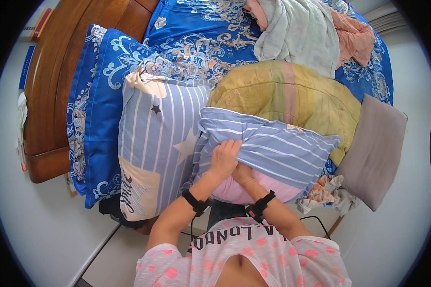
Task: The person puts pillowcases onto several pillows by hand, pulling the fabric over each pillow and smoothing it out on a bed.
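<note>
A blue-and-white striped pillowcase (287, 148) lies across the near edge of the bed, partly drawn over a pink pillow (275, 190) that shows along its near side. My left hand (224, 159) is closed, its fingers pinching a fold of the striped cloth near the middle. Just below it, my right hand (243, 174) reaches in at the edge of the cover beside the pink pillow; its fingers are hidden by cloth and by the left hand. Against the pillowcase's left side rests another striped pillow (165, 129) with stars on it.
Blue patterned pillows (105, 115) lean by the wooden headboard (57, 95) at left. Beyond the pillowcase is a yellow-green quilt (254, 88), with a grey pillow (376, 148) at right. Pale and pink blankets (297, 33) lie at the far side. Crumpled cloth (325, 193) sits near right.
</note>
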`<act>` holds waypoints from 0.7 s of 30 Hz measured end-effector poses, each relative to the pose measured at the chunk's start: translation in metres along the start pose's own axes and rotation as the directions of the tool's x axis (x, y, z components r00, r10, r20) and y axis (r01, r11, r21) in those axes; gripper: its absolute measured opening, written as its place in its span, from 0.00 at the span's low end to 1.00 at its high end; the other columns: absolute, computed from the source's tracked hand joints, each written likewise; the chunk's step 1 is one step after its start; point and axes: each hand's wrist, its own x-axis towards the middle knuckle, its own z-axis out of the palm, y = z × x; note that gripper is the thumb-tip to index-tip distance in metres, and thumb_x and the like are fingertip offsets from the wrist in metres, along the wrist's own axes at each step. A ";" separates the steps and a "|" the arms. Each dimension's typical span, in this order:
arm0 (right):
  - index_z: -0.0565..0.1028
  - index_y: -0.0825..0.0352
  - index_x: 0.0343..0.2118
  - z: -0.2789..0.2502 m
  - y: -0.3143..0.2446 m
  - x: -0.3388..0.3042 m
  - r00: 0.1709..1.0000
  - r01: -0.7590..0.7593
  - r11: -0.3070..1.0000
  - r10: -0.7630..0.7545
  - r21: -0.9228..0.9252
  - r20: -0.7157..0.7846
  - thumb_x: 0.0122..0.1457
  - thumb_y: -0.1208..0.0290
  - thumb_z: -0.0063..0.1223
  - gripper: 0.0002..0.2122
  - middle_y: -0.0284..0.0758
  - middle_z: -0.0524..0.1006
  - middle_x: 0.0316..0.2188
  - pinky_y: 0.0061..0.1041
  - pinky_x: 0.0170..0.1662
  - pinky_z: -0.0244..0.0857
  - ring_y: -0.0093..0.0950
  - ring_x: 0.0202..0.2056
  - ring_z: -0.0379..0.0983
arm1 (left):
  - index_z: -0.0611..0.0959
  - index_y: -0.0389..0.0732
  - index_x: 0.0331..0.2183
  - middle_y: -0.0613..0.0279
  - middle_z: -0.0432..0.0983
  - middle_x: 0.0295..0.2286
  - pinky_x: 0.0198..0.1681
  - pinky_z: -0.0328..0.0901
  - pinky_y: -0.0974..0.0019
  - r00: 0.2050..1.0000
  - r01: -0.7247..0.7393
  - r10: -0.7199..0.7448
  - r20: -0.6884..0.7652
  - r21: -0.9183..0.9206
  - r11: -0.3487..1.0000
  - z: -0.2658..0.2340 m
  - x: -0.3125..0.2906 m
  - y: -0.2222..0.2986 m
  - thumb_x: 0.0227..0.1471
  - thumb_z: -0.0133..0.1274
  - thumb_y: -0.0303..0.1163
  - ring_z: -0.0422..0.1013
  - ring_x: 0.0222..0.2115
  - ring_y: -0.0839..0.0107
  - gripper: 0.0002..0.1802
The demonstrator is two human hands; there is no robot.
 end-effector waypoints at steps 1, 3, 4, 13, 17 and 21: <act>0.70 0.66 0.50 0.004 0.000 0.001 0.998 -0.054 0.993 0.052 -0.107 -0.022 0.58 0.62 0.49 0.20 0.50 0.73 0.48 0.44 0.55 0.58 0.48 0.52 0.67 | 0.78 0.37 0.39 0.52 0.74 0.29 0.34 0.68 0.53 1.000 -0.003 0.002 -0.007 -0.020 1.000 0.000 -0.001 0.001 0.36 0.47 0.16 0.72 0.32 0.52 0.21; 0.71 0.66 0.49 0.010 0.000 0.004 0.990 -0.142 0.948 0.138 -0.284 -0.035 0.58 0.62 0.48 0.18 0.49 0.73 0.46 0.44 0.53 0.59 0.49 0.50 0.67 | 0.79 0.37 0.38 0.53 0.74 0.28 0.33 0.68 0.54 1.000 -0.001 0.001 -0.013 -0.033 0.999 0.001 -0.003 0.000 0.36 0.47 0.16 0.72 0.32 0.52 0.21; 0.71 0.66 0.48 0.010 0.000 0.005 0.987 -0.153 0.926 0.158 -0.344 -0.014 0.58 0.62 0.49 0.18 0.49 0.73 0.46 0.44 0.53 0.59 0.49 0.50 0.68 | 0.79 0.37 0.37 0.53 0.74 0.28 0.33 0.68 0.54 0.999 -0.034 0.032 -0.029 -0.068 0.997 0.003 -0.003 -0.001 0.36 0.48 0.16 0.72 0.32 0.52 0.20; 0.71 0.66 0.47 0.033 0.062 0.012 0.978 -0.004 0.833 0.120 -0.554 0.173 0.58 0.62 0.49 0.17 0.49 0.73 0.44 0.44 0.51 0.60 0.49 0.48 0.68 | 0.79 0.36 0.35 0.52 0.74 0.26 0.33 0.69 0.54 0.990 -0.139 0.141 0.007 -0.150 0.979 0.005 0.000 -0.009 0.35 0.49 0.17 0.73 0.31 0.50 0.18; 0.72 0.67 0.46 0.035 0.032 0.013 0.988 0.005 0.901 0.064 -0.433 0.143 0.57 0.62 0.49 0.17 0.50 0.73 0.44 0.44 0.51 0.60 0.49 0.48 0.68 | 0.78 0.37 0.35 0.52 0.74 0.26 0.34 0.68 0.53 0.997 -0.042 0.044 0.063 -0.042 0.998 0.003 0.003 -0.024 0.35 0.49 0.17 0.73 0.31 0.51 0.18; 0.72 0.67 0.47 0.014 -0.011 0.007 0.996 0.016 0.956 0.010 -0.292 0.087 0.57 0.61 0.50 0.18 0.50 0.73 0.44 0.44 0.50 0.60 0.49 0.48 0.68 | 0.78 0.38 0.35 0.53 0.74 0.27 0.33 0.68 0.52 0.999 -0.026 0.028 0.041 -0.054 0.998 0.001 0.002 -0.009 0.35 0.49 0.17 0.73 0.32 0.51 0.18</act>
